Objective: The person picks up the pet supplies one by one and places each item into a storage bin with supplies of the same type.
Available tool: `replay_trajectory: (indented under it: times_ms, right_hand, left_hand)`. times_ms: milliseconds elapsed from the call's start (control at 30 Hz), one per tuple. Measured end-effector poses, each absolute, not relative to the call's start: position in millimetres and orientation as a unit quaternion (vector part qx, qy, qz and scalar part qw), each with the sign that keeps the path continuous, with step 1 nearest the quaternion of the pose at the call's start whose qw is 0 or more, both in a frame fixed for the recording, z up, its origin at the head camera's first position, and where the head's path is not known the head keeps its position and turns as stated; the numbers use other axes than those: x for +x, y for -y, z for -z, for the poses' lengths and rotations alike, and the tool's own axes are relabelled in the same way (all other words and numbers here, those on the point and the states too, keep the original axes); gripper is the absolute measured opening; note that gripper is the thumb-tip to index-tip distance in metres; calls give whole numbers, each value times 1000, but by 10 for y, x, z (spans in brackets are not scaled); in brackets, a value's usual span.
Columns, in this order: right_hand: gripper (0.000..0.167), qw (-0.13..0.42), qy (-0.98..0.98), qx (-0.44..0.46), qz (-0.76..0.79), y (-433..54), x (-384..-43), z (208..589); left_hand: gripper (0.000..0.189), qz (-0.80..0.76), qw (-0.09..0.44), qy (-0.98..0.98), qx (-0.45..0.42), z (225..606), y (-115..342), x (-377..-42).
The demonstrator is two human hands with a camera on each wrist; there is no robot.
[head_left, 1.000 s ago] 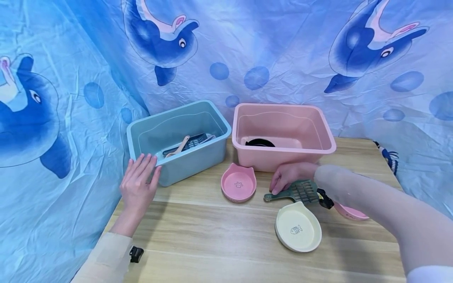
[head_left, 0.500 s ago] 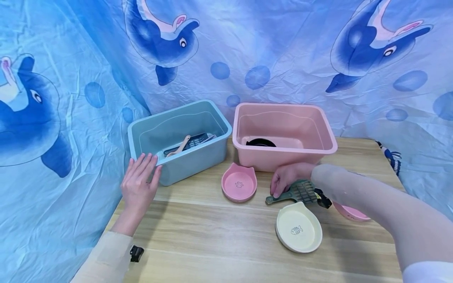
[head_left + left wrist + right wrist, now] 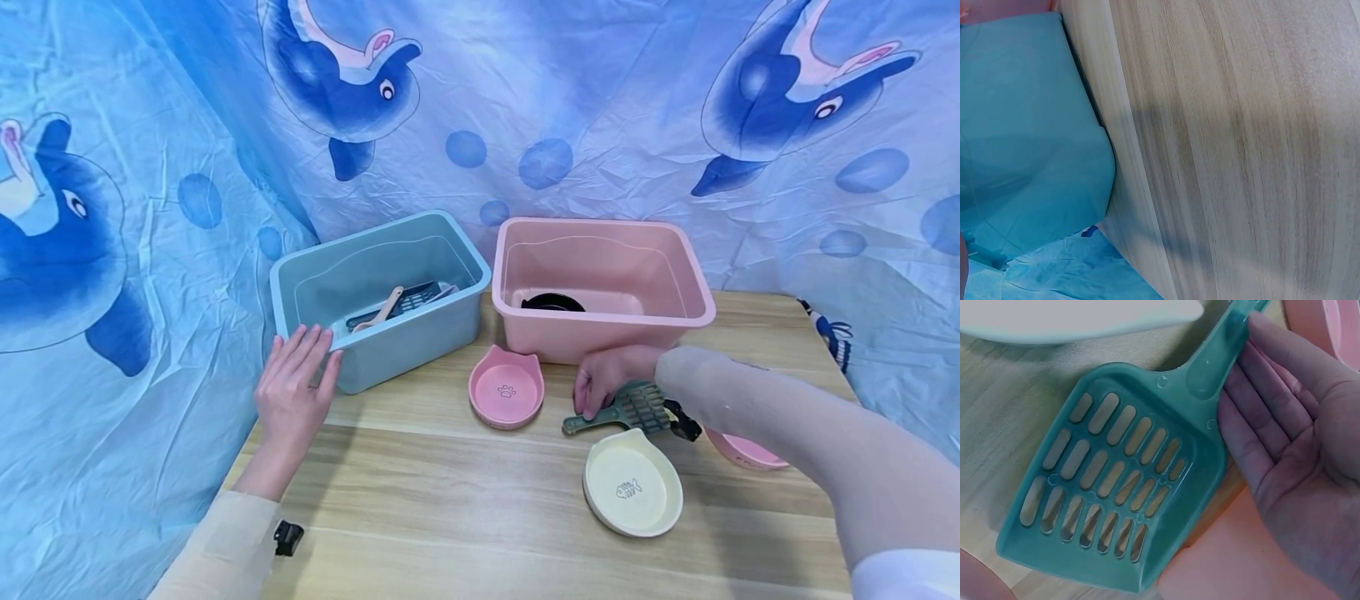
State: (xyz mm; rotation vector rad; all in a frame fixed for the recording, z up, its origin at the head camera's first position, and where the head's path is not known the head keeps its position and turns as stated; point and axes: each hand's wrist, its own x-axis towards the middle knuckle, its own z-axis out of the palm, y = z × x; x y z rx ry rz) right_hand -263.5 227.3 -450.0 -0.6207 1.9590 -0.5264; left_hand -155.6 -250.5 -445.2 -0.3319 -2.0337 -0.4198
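Observation:
My right hand (image 3: 600, 379) pinches the handle of a green slotted litter scoop (image 3: 641, 408) in front of the pink bin. In the right wrist view, the thumb lies on top of the scoop's (image 3: 1110, 469) handle and the other fingers reach behind it. My left hand (image 3: 296, 383) rests with straight fingers on the near left corner of the blue bin (image 3: 408, 342). Directly in front of the scoop is a cream bowl (image 3: 652, 492) with a fish-bone drawing. A pink cat-eared bowl (image 3: 506, 396) with a paw print stands left of the handle.
The pink bin (image 3: 600, 333) holds a black round item (image 3: 552, 302). Inside the blue bin lie a dark slotted scoop (image 3: 420, 296) and a beige-handled tool (image 3: 386, 310). Another pink bowl (image 3: 750, 454) is partly hidden by the right forearm. Dolphin-print curtains hang behind the wooden table (image 3: 450, 517).
The right hand and the scoop shift very slightly, the handle end edging to the right. The left hand stays on the blue bin's rim.

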Motion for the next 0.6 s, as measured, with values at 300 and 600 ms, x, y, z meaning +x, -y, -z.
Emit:
replay_trajectory:
  times_ms: [300, 600]
  right_hand:
    - [19, 453, -815, -259, 252, -2384, -2562, 4476]
    - [36, 431, -807, -252, 315, -2603, -2546, 4403]
  left_hand:
    - [36, 175, 497, 839, -137, 4438, 2498, -1551]
    - [36, 183, 494, 839, -135, 4450, 2500, -1551]
